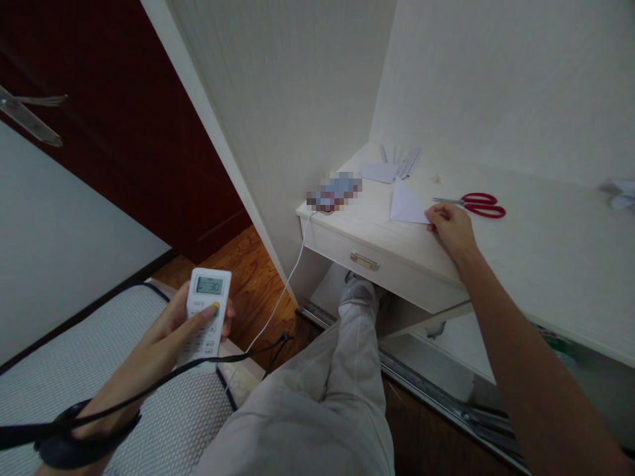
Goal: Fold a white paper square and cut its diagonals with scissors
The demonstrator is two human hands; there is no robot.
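Observation:
My left hand [176,324] is wrapped round a white remote control [202,327], its thumb on the coloured button below the small screen. On the white desktop, my right hand [449,228] pinches the near right corner of a folded triangle of white paper [409,206]. Just beyond that hand lies a pair of scissors [479,205] with red handles, blades pointing left. Behind the triangle are a flat piece of paper [378,172] and several narrow paper strips [409,162].
A phone [335,192], blurred out, lies at the desk's left corner with a white cable [292,271] hanging down. Below is a drawer front [364,260]. A dark cord [233,357] crosses my left forearm. A mattress [99,344] is at left, a dark red door [114,132] behind.

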